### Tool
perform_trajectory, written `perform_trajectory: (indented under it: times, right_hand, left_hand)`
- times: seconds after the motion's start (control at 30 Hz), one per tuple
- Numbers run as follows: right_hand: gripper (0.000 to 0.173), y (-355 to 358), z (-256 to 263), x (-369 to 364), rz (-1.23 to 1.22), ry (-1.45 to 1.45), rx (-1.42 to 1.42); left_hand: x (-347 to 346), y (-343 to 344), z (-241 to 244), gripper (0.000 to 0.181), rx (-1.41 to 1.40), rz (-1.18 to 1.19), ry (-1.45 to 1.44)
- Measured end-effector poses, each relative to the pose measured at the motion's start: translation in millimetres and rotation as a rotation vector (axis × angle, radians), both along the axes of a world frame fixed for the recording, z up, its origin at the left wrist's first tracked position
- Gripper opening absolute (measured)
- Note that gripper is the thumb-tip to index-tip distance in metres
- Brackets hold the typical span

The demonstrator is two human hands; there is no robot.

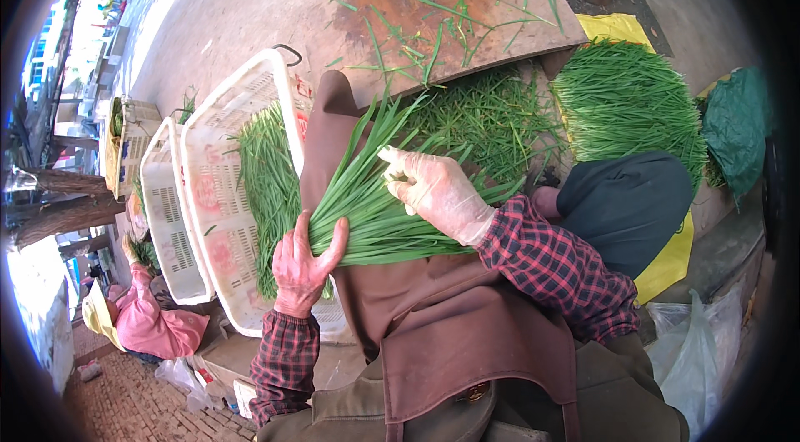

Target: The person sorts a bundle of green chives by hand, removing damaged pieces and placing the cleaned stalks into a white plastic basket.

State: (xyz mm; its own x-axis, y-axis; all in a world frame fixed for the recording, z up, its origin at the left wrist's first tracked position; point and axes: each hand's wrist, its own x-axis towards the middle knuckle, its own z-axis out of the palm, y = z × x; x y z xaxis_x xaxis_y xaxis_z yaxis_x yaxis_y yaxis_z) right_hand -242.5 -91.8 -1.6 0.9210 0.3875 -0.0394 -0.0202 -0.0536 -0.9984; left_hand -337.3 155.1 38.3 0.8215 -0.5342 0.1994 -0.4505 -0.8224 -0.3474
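Note:
A bunch of long green garlic chives [381,211] lies fanned out across the brown apron [431,311] on my lap. My left hand [306,261], bare, grips the bunch at its left end, with the thumb on top. Over the middle of the leaves is my right hand [437,189], in a thin pale glove. Its thumb and forefinger are apart, and I see nothing held between them. Loose leaves and trimmings [481,123] lie in a heap beyond the bunch, below the edge of a board.
A white plastic crate [231,186] of chives stands at left, another crate [172,211] behind it. Ahead is a stained board [400,17] with scattered leaves. Stacked chives [625,104] lie on yellow sheeting at right. A person in pink [156,323] sits far left.

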Motion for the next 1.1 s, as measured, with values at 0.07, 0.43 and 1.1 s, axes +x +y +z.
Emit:
perform_trajectory:
  times: [0.07, 0.43, 1.1]
  right_hand:
    - [0.042, 0.1, 7.7, 2.2, 0.054, 0.231, 0.110]
    - [0.056, 20.4, -4.0, -0.3, -0.060, -0.270, -0.127]
    - [0.037, -36.9, 20.5, 31.1, -0.318, 0.215, 0.153]
  left_hand:
    - [-0.5, 0.5, -0.7, 0.056, 0.002, 0.001, -0.001]
    - [0.8, -0.4, 0.6, 0.054, 0.005, -0.013, -0.016]
    - [1.4, 5.5, -8.5, 0.052, -0.005, -0.045, -0.067]
